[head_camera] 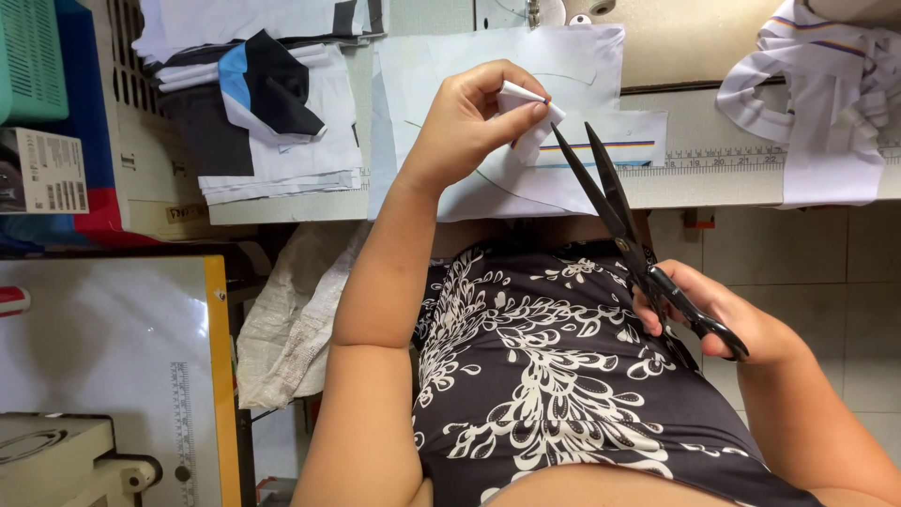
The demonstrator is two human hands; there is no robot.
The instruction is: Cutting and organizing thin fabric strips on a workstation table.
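My left hand is raised over the table edge and pinches a small folded piece of white fabric between thumb and fingers. My right hand grips the black handles of a pair of large black scissors. The long blades point up and to the left, slightly apart, with their tips touching the white fabric piece. Below both hands is my lap in a dark dress with a white floral print.
A white fabric panel lies on the work table, whose front edge carries a ruler strip. A stack of white, black and blue cut pieces sits at left, striped white cloth at right. A white board with yellow edge stands lower left.
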